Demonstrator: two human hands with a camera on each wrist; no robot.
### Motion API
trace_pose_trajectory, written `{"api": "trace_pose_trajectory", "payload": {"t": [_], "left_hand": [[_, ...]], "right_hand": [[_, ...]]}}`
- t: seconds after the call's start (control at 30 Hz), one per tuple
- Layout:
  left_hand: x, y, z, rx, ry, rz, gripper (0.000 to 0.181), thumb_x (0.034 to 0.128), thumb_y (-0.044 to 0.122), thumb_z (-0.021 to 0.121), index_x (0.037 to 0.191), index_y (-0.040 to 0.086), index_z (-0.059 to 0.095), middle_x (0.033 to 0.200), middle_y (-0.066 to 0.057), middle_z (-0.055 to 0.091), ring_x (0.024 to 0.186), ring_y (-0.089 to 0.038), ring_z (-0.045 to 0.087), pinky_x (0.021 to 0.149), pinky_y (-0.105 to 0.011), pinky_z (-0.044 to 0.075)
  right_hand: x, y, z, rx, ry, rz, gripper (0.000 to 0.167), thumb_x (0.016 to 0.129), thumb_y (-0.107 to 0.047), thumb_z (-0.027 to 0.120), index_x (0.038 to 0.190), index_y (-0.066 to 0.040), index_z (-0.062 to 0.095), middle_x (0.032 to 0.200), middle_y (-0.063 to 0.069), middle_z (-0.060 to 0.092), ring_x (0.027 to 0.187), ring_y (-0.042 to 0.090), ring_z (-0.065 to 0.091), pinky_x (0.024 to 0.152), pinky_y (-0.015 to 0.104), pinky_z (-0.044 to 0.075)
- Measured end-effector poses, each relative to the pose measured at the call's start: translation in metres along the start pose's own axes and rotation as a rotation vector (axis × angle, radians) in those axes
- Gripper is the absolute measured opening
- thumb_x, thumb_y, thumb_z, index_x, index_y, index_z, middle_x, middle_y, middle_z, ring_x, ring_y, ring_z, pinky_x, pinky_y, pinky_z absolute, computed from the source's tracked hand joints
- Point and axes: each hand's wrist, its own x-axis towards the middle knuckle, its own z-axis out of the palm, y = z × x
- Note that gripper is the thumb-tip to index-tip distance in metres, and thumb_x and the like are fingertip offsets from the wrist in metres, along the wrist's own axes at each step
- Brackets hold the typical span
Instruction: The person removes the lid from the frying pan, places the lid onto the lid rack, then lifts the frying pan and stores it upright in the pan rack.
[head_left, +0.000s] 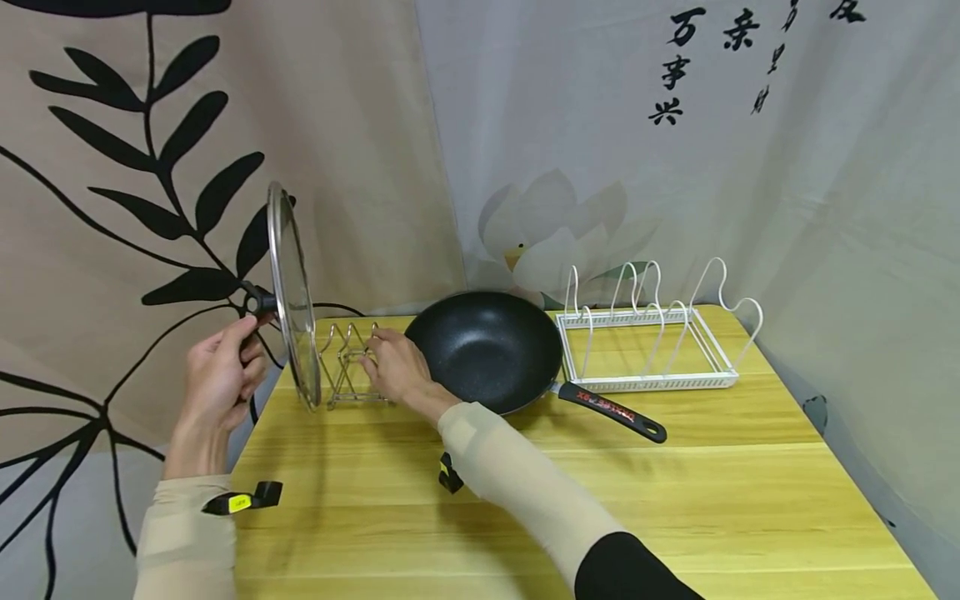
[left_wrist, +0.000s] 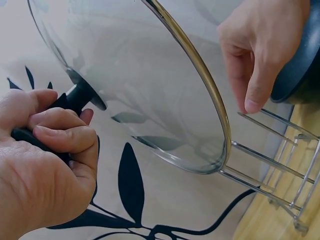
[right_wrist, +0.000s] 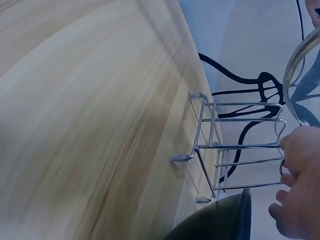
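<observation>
My left hand [head_left: 219, 379] grips the black knob of a glass pot lid [head_left: 296, 292], which stands nearly vertical with a metal rim. In the left wrist view the lid's lower rim [left_wrist: 224, 131] is close to the end of a silver wire rack [left_wrist: 272, 162]; whether they touch, I cannot tell. At the top of that rack my right hand [head_left: 399, 367] pinches the wires with thumb and fingers. The right wrist view shows the rack [right_wrist: 239, 147] resting on small feet on the table. Its far upper wires are partly hidden by my right hand.
A black wok [head_left: 487, 358] sits just right of the wire rack, its handle [head_left: 611, 412] pointing front right. Farther right stands a white rack [head_left: 652, 383] with tall looped dividers. The wooden table [head_left: 675, 517] ends at the left near the wire rack, with a patterned curtain behind.
</observation>
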Motion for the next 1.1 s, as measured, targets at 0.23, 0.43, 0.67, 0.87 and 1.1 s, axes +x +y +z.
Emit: {"api": "trace_pose_trajectory", "payload": {"t": [0.23,0.43,0.67,0.87,1.1], "left_hand": [[0.003,0.001,-0.003,-0.042,-0.027,-0.013,0.027,0.1171,0.029,0.064,0.121,0.008,0.079,0.063,0.008,0.044,0.041,-0.007,0.036,0.047,-0.035,0.011],[0.006,0.001,-0.005,-0.033,-0.038,-0.027,0.027,0.1176,0.030,0.062,0.119,0.009,0.080,0.062,0.008,0.043,0.042,-0.008,0.034,0.051,-0.038,0.009],[0.008,0.003,-0.007,-0.018,-0.043,-0.027,0.027,0.1180,0.030,0.062,0.120,0.010,0.080,0.062,0.009,0.043,0.041,-0.006,0.038,0.045,-0.035,0.013],[0.008,0.009,-0.007,-0.043,-0.048,0.004,0.026,0.1174,0.028,0.063,0.116,0.008,0.079,0.063,0.009,0.045,0.041,-0.004,0.039,0.043,-0.033,0.011],[0.007,0.011,-0.006,-0.046,-0.055,0.010,0.025,0.1170,0.026,0.064,0.110,0.007,0.077,0.064,0.008,0.047,0.042,-0.006,0.036,0.046,-0.035,0.010]], "right_hand": [[0.002,-0.001,-0.002,-0.036,-0.015,-0.002,0.039,0.118,-0.041,0.061,0.146,-0.020,0.077,0.166,0.001,0.065,0.156,0.021,0.061,0.122,0.032,0.057],[0.002,-0.001,-0.001,-0.067,-0.019,-0.007,0.038,0.118,-0.041,0.061,0.146,-0.021,0.077,0.165,-0.001,0.065,0.156,0.022,0.061,0.122,0.032,0.057],[0.001,-0.001,-0.003,-0.069,-0.025,-0.007,0.038,0.118,-0.040,0.061,0.147,-0.020,0.076,0.166,0.000,0.064,0.157,0.021,0.060,0.117,0.029,0.060],[0.002,-0.001,-0.004,-0.084,-0.019,-0.009,0.038,0.119,-0.042,0.059,0.146,-0.022,0.077,0.166,-0.001,0.065,0.156,0.019,0.060,0.114,0.028,0.061],[0.002,-0.001,-0.002,-0.066,-0.014,-0.014,0.039,0.119,-0.041,0.059,0.145,-0.021,0.078,0.165,0.000,0.065,0.155,0.020,0.061,0.113,0.030,0.062]]}}
